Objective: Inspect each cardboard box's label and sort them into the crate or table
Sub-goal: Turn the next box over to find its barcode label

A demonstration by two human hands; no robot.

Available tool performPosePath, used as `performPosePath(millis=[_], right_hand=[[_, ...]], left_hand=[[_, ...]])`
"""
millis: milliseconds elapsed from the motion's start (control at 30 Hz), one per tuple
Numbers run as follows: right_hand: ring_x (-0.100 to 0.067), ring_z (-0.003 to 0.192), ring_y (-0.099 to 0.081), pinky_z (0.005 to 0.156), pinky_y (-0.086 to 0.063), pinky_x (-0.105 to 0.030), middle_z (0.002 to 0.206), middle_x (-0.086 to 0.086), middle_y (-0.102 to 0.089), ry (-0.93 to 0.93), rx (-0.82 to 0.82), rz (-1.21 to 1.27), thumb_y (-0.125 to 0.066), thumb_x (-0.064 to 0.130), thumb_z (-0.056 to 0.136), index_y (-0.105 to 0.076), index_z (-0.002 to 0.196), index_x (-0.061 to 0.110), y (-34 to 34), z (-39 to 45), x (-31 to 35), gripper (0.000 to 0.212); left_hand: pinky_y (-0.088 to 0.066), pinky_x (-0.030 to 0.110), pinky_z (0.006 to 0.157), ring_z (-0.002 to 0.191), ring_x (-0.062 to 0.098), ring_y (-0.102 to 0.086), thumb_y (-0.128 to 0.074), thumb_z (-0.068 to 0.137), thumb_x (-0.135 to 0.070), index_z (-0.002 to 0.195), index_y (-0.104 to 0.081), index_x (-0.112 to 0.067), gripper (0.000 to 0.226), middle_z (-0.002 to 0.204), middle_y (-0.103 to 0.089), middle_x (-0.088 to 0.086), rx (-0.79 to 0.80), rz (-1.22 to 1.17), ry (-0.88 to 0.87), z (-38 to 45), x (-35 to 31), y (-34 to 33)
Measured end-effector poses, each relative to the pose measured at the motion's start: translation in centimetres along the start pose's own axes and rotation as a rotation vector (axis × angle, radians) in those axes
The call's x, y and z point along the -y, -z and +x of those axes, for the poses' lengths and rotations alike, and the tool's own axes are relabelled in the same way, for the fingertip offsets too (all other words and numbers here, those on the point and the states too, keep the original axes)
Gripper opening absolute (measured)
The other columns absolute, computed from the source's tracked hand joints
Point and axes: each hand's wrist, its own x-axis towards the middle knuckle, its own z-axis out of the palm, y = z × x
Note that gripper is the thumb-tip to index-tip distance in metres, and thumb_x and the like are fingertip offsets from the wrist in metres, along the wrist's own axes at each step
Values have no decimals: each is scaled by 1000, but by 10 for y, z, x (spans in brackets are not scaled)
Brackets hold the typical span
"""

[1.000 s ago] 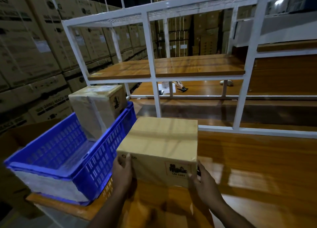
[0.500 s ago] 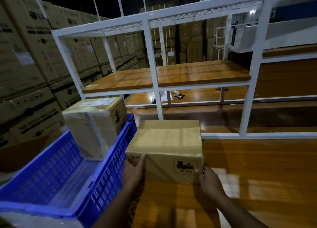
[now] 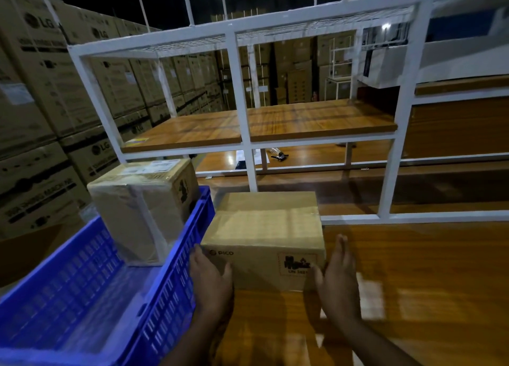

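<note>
A cardboard box marked PICO, with a UN label on its near face, sits on the wooden table just right of the blue crate. My left hand lies against the box's near left corner, fingers straight. My right hand hovers by the near right corner with straight fingers, slightly off the box. A second, taller taped box with a white label on top stands in the crate's far end.
A white metal shelf frame with wooden boards rises behind the box. Large stacked cartons fill the left. A dark tool and papers lie on the table beyond the frame.
The box has been set down on the table beside the crate. Both hands have loosened their grip, and the right hand has drawn away from the box's side.
</note>
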Motion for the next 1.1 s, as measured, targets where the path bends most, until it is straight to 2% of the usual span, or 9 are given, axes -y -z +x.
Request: performPosePath(millis=[67,133,300,400,533,633,700,867,1100], right_hand=[[-24,149,-13,115,-31,-44,163,-6,-13,271,-95,-122,-62,32,90,-10,156,16,5,2,16,86],[-24,151,-8,119,-22,-48,163,-8,-15,486,-83,-283,-59,30,90,-17,155,14,4,11,28,79],[-23,150,7,121,5,-50,163,-7,1,466,151,-450,-50,31,97,-6,156,11,-5,25,33,76],[-24,150,-1,118,2,-52,161,-9,-6,488,134,-464,-66,22,88,-12,155,9,-9,29,24,87],[-26,150,-3,116,0,-53,162,-11,-11,507,146,-502,-67,11,83,-8,154,8,-13,32,18,92],[-25,150,-1,119,2,-55,162,-10,-2,497,162,-508,-63,19,90,-1,153,10,-8,30,23,89],[-22,151,3,117,12,-53,162,-6,2,481,179,-484,-48,32,99,0,154,12,-6,30,28,76],[-20,146,-29,119,0,-58,153,-5,-40,494,122,-477,-49,39,97,-37,148,14,4,25,41,59],[-12,139,-34,122,-12,-45,145,4,-46,623,184,-235,-52,37,95,-44,140,22,11,-1,54,48]], left_hand=[[-15,37,122,154,18,-6,-70,91,-32,160,-7,-17,94,168,-6,1,-94,99,-258,-9,-13,1],[-7,36,123,154,10,3,-62,96,-37,161,-3,-25,88,168,2,-7,-43,189,-483,-12,-21,-4],[0,43,127,154,14,7,-43,99,-54,160,-3,-28,77,167,3,-5,156,470,-570,3,-15,-15],[4,44,126,154,13,10,-45,96,-57,159,3,-28,85,168,2,-4,188,513,-569,6,-8,-18],[7,43,125,153,14,13,-45,95,-59,159,8,-24,90,168,6,-2,189,561,-586,5,-12,-18],[10,42,125,153,14,13,-47,95,-59,159,8,-23,92,168,6,-1,210,581,-595,6,-12,-15],[12,40,124,154,14,11,-50,94,-57,160,5,-21,92,168,4,0,226,585,-602,8,-14,-13],[7,41,125,155,15,0,-52,95,-54,160,-8,-21,85,168,-8,1,251,573,-635,9,-20,-7],[-7,39,126,151,14,-15,-54,95,-52,157,-24,-25,73,163,-24,-1,240,445,-671,-16,-25,-3]])
